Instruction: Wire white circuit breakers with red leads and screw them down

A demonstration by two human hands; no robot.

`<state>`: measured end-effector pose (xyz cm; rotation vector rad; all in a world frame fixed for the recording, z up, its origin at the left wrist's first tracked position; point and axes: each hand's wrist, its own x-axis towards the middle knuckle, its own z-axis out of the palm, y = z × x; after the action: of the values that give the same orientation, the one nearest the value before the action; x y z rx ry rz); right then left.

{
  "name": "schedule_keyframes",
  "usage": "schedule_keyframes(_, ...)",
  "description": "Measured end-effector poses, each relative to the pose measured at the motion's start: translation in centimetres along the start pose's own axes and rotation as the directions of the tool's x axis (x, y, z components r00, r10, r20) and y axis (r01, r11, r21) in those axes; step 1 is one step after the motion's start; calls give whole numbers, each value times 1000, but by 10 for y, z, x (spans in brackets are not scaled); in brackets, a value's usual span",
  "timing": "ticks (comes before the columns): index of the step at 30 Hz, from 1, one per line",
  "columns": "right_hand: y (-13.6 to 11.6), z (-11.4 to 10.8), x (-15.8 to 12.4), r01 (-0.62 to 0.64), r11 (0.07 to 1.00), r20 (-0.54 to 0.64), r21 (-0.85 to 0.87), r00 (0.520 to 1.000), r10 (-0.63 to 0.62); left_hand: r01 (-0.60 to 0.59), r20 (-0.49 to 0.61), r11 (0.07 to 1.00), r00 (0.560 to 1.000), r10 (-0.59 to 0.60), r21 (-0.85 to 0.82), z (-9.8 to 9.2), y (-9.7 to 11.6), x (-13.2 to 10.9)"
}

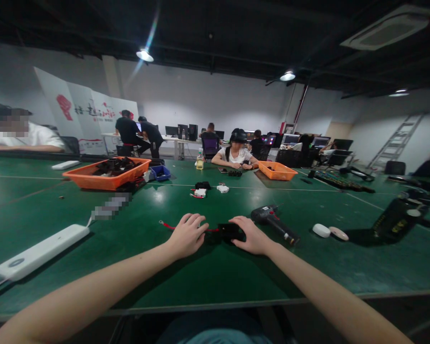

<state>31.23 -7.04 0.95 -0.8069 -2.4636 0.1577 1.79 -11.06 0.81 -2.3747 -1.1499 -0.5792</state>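
Near the table's front edge, my left hand (188, 234) is closed around a red wire (170, 226) with a metal ring terminal at its far left end. The wire runs out past my fingers to a small black rectangular block (229, 231). My right hand (250, 235) grips the right side of that block, fingers on top and thumb below. Both hands are low over the green table (186, 282). The underside of the block and my left palm are hidden. A black cordless drill (275, 223) lies just to the right of my right hand.
An orange basket (107, 181) of black parts and a blue bin (160, 173) stand left. White parts with red wires (199, 193) lie ahead. A power strip (43, 251) lies left, a white round case (321, 231) right. A person (236, 154) sits opposite by another orange basket (277, 171).
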Motion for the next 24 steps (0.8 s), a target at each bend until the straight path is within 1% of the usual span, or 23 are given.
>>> schedule_keyframes(7,3,1,2,8,1000,1,14,1000,-8,9,13,1000,1000,-9,1,4,-5,0)
schedule_keyframes(19,5,1,3,-1,1000,-4,27,1000,1,-1,40,1000,999,1,4,2,-5,1)
schedule_keyframes(24,5,1,2,-6,1000,-7,22,1000,6,-12,35,1000,999,12,0,0,-4,2)
